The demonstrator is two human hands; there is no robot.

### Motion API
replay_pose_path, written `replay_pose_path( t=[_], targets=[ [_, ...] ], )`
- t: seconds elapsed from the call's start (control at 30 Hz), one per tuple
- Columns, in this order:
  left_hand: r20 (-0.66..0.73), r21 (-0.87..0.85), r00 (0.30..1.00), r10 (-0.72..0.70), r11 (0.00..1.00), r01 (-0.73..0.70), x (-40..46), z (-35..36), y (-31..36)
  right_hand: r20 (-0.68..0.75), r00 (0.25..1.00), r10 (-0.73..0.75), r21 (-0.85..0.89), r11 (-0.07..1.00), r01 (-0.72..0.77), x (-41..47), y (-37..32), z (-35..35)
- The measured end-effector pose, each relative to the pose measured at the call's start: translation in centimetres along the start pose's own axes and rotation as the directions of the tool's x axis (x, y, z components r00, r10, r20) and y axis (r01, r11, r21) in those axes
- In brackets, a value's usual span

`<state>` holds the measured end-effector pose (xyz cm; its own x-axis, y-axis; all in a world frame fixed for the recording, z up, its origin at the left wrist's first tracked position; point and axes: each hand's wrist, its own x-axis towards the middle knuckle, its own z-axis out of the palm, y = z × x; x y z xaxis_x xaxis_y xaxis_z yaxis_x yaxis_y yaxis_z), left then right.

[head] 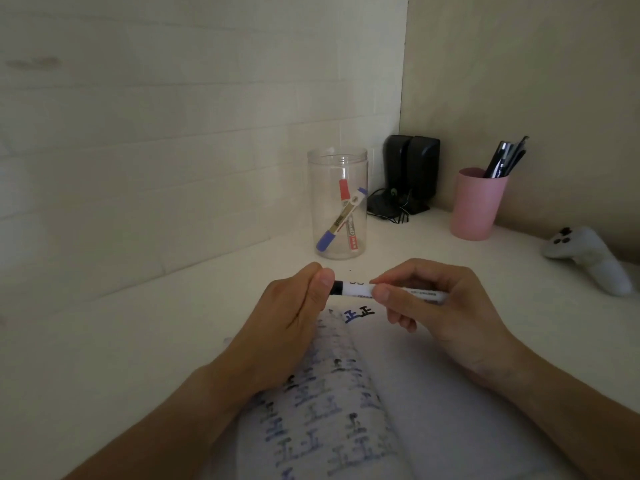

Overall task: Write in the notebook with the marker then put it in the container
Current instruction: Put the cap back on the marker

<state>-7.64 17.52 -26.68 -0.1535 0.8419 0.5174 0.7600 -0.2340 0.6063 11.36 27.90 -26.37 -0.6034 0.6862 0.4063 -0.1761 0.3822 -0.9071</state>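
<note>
A white marker [360, 290] with a black cap lies level in the air above the open notebook [408, 393]. My left hand [294, 313] pinches the black cap end, and my right hand [433, 299] grips the white barrel. The notebook's left page is covered with blue and black characters; two characters, one blue and one black, sit at the top of the right page. Behind the hands stands a clear plastic jar [337, 202], open at the top, with a blue-capped and a red-capped marker leaning inside.
A pink cup [476, 206] with several dark pens stands at the back right. Two black speakers [412, 168] with cables sit in the corner. A white game controller [588, 258] lies at the far right. Walls close off the back and right.
</note>
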Motion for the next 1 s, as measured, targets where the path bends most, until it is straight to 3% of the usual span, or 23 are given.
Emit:
replay_pose_path(
  t=[0.1,0.23,0.33,0.43,0.53,0.67,0.77,1.0],
  targets=[
    [-0.042,0.029,0.999,0.029,0.999,-0.028,0.5,-0.4,-0.5,-0.025,0.998,0.051,-0.012,0.999,-0.051,0.3,0.1,0.1],
    [-0.093,0.145,0.995,0.047,0.989,-0.033,0.6,-1.4,-1.2,-0.149,0.976,0.161,0.270,0.956,-0.116,0.9,-0.1,-0.6],
    [-0.105,0.246,0.994,0.041,0.969,-0.014,0.5,-1.9,-1.8,-0.258,0.954,0.156,0.291,0.954,-0.077,1.0,-0.8,-0.2],
    [-0.222,0.292,0.975,0.022,0.955,0.045,0.6,-2.4,-2.4,-0.372,0.928,-0.028,0.071,0.996,0.058,2.4,-3.6,0.9],
    [-0.324,0.309,0.946,-0.012,0.944,0.118,0.5,-2.7,-2.9,-0.459,0.858,-0.230,-0.118,0.973,0.198,6.0,-7.0,1.1],
    [-0.332,0.394,0.943,0.009,0.910,0.131,0.5,-2.6,-3.0,-0.497,0.750,-0.438,-0.453,0.867,0.206,11.7,-9.6,1.5],
    [-0.326,0.423,0.945,0.017,0.897,0.130,0.6,-2.5,-3.0,-0.430,0.786,-0.445,-0.612,0.783,0.109,15.2,-9.2,2.0],
    [-0.279,0.466,0.960,0.033,0.879,0.105,0.8,-2.2,-3.1,-0.374,0.874,-0.310,-0.729,0.680,-0.071,19.4,-5.9,2.9]
  ],
)
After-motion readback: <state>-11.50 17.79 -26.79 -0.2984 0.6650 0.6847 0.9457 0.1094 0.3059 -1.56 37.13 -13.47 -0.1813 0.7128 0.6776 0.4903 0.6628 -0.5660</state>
